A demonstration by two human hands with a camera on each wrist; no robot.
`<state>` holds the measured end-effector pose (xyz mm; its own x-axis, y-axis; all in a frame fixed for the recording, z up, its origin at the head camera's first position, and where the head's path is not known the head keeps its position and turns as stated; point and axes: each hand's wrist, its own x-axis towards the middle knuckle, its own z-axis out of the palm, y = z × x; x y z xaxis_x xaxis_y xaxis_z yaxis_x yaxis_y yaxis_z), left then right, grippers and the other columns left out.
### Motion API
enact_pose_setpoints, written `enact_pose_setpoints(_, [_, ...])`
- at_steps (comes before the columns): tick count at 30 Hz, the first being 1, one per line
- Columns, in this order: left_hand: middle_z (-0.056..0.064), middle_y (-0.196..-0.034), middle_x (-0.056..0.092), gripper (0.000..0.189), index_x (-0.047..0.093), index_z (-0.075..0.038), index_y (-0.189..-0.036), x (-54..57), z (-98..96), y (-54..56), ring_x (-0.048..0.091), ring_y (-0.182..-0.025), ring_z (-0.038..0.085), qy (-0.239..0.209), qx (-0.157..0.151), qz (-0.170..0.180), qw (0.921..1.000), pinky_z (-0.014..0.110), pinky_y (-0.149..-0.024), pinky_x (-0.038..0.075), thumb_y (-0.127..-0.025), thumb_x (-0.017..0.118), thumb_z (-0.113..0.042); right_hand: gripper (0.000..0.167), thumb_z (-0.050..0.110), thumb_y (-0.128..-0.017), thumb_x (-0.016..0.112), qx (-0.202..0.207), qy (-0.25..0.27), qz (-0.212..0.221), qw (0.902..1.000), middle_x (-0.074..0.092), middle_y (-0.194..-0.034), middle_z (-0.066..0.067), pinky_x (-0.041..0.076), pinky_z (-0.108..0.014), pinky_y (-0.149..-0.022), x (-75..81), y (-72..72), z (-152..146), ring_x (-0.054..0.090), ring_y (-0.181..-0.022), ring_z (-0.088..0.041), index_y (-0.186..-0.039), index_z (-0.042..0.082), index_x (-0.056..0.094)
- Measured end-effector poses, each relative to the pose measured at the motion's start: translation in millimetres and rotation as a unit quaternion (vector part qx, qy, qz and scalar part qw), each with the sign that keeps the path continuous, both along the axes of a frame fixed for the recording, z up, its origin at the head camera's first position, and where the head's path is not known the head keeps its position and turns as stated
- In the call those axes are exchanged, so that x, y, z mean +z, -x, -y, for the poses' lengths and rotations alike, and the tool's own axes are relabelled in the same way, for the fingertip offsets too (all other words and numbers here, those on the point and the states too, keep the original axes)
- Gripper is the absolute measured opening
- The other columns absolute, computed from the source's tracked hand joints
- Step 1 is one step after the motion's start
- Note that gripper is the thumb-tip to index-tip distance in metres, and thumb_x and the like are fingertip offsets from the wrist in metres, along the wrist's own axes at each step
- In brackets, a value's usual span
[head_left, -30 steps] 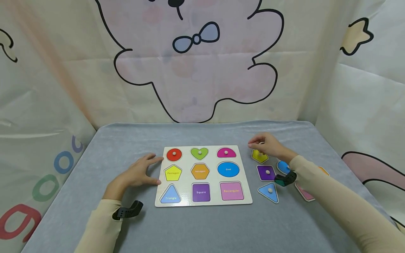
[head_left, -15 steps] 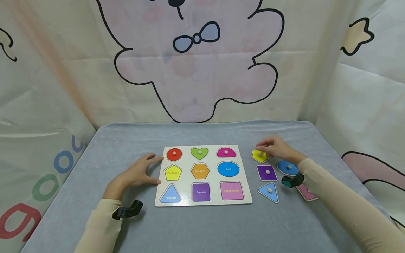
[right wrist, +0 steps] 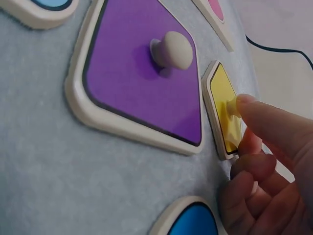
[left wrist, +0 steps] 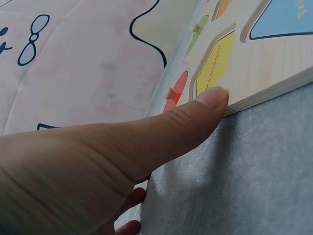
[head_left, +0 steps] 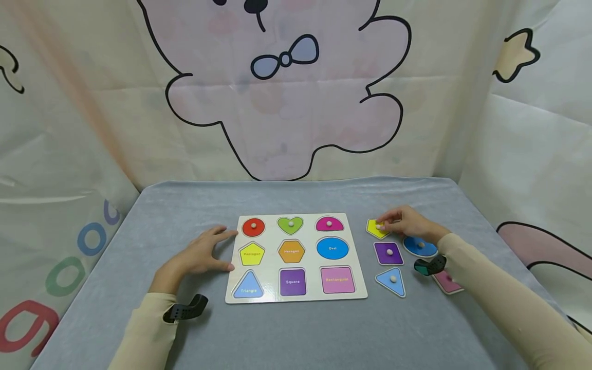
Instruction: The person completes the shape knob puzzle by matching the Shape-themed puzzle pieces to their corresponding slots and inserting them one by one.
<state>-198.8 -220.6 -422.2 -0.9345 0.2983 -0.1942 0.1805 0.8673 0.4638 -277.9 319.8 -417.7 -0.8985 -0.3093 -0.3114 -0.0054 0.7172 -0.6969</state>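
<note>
With my right hand (head_left: 407, 222) I pinch the small knob of a yellow pentagon puzzle piece (head_left: 372, 229). In the right wrist view the thumb meets the knob, and the pentagon piece (right wrist: 222, 95) lies flat on the cloth. My left hand (head_left: 200, 252) rests at the left edge of a white shape puzzle board (head_left: 271, 262), thumb and forefinger extended. The left wrist view shows the thumb (left wrist: 195, 115) against the board's edge beside the printed yellow pentagon. A red circle (head_left: 253, 227), green heart (head_left: 290, 225) and magenta half circle (head_left: 329, 224) with knobs sit in the board.
Right of the board lie a purple square piece (head_left: 387, 254), a blue triangle piece (head_left: 391, 281), a blue oval piece (head_left: 418, 247) and a pink piece (head_left: 446, 282) partly under my right arm. A grey-blue cloth (head_left: 296, 334) covers the table.
My right hand has moved right and slightly down from beyond the yellow pentagon piece onto its knob, and its fingers have closed there. The left hand stays at the board's edge.
</note>
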Motion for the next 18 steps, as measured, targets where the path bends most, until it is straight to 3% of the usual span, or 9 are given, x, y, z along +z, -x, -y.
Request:
enact_pose_setpoints(9, [0.025, -0.162, 0.030, 0.092, 0.045, -0.019, -0.153, -1.6, 1.3, 0.9, 0.028, -0.147, 0.051, -0.001, -0.004, 0.003, 1.0000, 0.075, -0.112, 0.029, -0.075, 0.087, -0.044, 0.039, 0.026, -0.094, 0.073, 0.001, 0.013, 0.007, 0.9999, 0.052, -0.076, 0.004, 0.037, -0.022, -0.052, -3.8, 1.2, 1.4, 0.045, -0.059, -0.010, -0.122, -0.002, 0.070])
enact_pose_setpoints(18, [0.025, -0.162, 0.030, 0.092, 0.044, -0.019, -0.154, -3.4, 2.0, 2.5, 0.028, -0.147, 0.051, -0.005, -0.003, 0.002, 1.0000, 0.075, -0.112, 0.029, -0.076, 0.087, -0.043, 0.036, 0.023, -0.093, 0.074, 0.005, 0.013, -0.016, 0.9998, 0.050, -0.073, 0.004, 0.037, -0.022, -0.051, -8.9, 3.9, 0.6, 0.044, -0.057, -0.009, -0.117, -0.003, 0.071])
